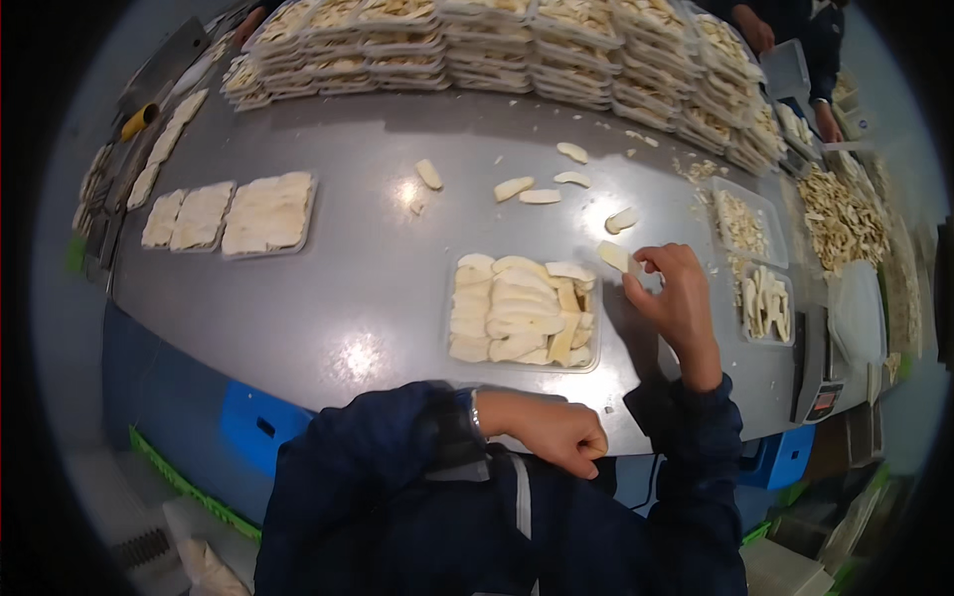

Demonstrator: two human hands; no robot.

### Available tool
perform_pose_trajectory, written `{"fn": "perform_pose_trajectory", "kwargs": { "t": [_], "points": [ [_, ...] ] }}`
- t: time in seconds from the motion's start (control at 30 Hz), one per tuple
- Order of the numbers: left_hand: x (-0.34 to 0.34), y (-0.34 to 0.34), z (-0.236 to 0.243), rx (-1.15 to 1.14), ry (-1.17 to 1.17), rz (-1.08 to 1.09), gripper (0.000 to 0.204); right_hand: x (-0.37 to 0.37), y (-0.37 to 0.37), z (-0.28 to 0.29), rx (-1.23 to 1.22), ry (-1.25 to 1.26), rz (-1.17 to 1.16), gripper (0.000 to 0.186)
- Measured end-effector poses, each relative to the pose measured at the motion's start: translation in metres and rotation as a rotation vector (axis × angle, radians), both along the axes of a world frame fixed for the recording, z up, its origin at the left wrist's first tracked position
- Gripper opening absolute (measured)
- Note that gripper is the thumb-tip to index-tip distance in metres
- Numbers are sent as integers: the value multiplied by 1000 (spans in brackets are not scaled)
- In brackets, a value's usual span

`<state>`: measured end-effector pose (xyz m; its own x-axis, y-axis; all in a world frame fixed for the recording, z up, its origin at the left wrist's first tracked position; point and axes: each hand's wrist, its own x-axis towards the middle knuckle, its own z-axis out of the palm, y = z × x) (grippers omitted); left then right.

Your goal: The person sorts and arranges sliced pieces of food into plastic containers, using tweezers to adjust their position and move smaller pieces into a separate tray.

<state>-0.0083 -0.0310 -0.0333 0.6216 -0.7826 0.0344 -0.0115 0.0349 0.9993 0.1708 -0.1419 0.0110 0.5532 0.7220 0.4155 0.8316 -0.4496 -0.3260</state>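
The right hand (676, 301) extends over the table (388, 288), thumb and forefinger curved at a pale mushroom slice (613, 255) (grip unclear); the nearer left hand (558, 433) curls inward, fingertips hidden.

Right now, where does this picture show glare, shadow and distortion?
Head view: bright glare patches on the metal table; head view: a dark shadow beside the right hand, a softer one in front of the stacked trays; head view: the table's edge bows, and the corners go black.
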Motion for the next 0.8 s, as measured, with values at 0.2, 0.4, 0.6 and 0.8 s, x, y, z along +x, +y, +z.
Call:
{"fn": "perform_pose_trajectory", "kwargs": {
  "t": [0.2,0.4,0.6,0.8],
  "points": [
    [-4,-5,-4,-37,-54,-26,32,-85,1,8,-5,96,310,33],
    [-9,-9,-10,-25,-57,-41,27,-102,14,-4,-57,91,358,35],
    [-7,-10,-9,-15,-76,-67,31,-102,24,-6,-25,53,380,35],
    [-6,-10,-8,5,-93,-70,30,-102,26,-7,-59,34,366,37]
  ]
}}
